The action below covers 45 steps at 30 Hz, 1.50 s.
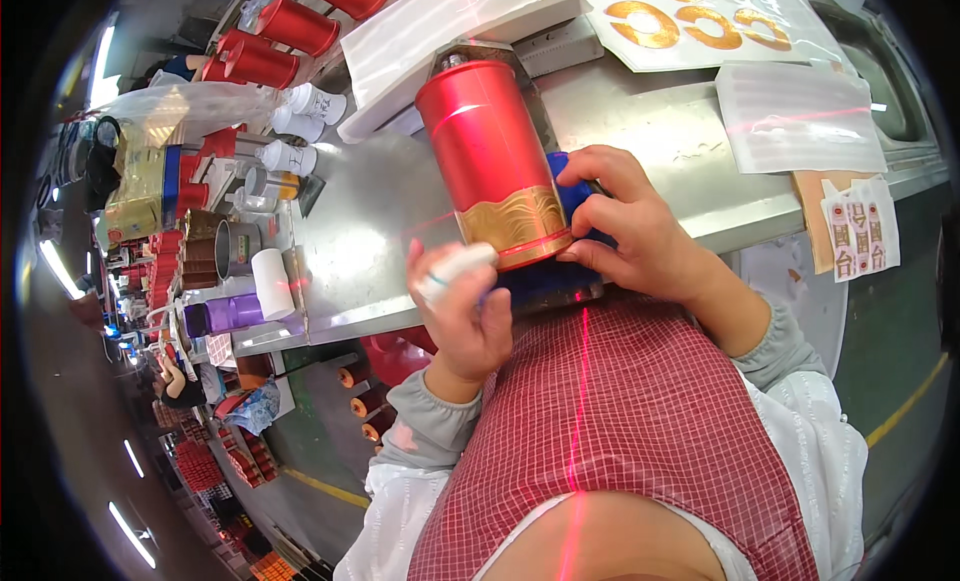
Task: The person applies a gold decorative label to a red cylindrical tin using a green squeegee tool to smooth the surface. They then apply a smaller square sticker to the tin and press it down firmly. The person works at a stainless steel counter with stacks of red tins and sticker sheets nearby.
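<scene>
– Left hand (465,326)?
– Curled, pinching blurred white wad (458,267) beside red cylinder (485,136).
– Right hand (637,231)?
– Arched, thumb near cylinder's lower rim; can't tell grip. Cylinder's over metal table (365,226).

"What's the surface?"
"A metal bench (370,221)."
"And on it?"
"White sheets (797,106); behind them, a gold-ring sheet (675,1); left of them, a blue holder (572,193); in front of them, cardboard (811,213)."
</scene>
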Each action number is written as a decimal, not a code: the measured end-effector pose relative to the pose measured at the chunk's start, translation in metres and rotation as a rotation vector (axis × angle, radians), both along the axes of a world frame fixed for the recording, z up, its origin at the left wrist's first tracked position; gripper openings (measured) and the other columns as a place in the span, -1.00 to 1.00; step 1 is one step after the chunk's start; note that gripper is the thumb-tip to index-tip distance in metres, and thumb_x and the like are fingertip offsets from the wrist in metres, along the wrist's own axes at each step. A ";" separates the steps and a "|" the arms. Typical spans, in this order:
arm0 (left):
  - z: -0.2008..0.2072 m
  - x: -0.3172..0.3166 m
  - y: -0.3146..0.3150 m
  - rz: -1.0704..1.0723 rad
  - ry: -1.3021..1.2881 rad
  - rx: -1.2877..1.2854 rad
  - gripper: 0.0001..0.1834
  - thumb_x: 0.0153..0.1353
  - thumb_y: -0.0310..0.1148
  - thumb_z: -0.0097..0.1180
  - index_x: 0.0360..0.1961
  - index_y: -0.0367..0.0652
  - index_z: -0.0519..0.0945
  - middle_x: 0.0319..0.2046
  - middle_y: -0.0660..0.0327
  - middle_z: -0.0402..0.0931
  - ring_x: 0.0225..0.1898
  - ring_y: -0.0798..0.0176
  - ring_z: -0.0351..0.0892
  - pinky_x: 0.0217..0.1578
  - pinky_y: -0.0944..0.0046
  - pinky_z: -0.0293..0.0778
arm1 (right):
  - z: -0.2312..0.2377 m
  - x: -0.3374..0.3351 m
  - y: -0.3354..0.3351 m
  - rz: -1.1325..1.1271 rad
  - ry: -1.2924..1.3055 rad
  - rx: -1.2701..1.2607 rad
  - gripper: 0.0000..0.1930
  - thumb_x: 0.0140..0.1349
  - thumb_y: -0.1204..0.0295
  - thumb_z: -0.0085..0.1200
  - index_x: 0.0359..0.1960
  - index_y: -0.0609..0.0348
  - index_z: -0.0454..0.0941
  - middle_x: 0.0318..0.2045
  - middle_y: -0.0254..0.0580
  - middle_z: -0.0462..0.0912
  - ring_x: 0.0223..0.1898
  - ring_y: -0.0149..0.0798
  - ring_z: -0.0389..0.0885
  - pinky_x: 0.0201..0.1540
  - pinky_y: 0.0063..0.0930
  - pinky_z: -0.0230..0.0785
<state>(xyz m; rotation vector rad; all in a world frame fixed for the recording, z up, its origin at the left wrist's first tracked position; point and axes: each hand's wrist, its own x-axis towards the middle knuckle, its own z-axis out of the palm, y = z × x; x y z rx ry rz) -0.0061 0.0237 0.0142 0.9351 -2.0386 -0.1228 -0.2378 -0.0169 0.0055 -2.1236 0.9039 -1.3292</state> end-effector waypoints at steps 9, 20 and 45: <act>0.009 -0.006 -0.014 -0.073 -0.361 -0.371 -0.78 0.06 -0.37 0.22 -0.22 0.09 0.62 -0.32 0.36 0.58 -0.01 0.18 0.49 0.28 -0.20 0.11 | -0.004 0.003 0.004 0.000 -0.012 0.034 -0.71 -0.11 0.46 0.39 -0.51 0.16 0.43 -0.02 -0.06 0.45 0.11 0.09 0.36 0.18 -0.08 0.25; 0.002 0.002 0.002 0.118 -0.077 -0.131 -0.76 0.13 -0.44 0.16 -0.14 -0.04 0.63 -0.16 0.16 0.62 0.09 0.07 0.46 0.34 -0.22 -0.03 | -0.007 0.005 0.009 -0.028 -0.018 0.147 -0.72 -0.03 0.45 0.36 -0.43 0.15 0.43 -0.01 -0.03 0.46 0.10 0.06 0.38 0.14 -0.14 0.27; -0.005 -0.014 -0.024 0.090 -0.069 -0.036 -0.28 0.20 -0.15 0.24 0.27 -0.36 0.33 0.20 -0.22 0.36 0.21 -0.26 0.39 0.23 -0.15 0.26 | 0.023 0.028 0.022 -0.270 -0.338 0.345 -0.66 0.25 0.45 0.05 0.06 0.25 0.42 -0.30 0.05 0.63 -0.29 -0.07 0.67 -0.20 -0.33 0.48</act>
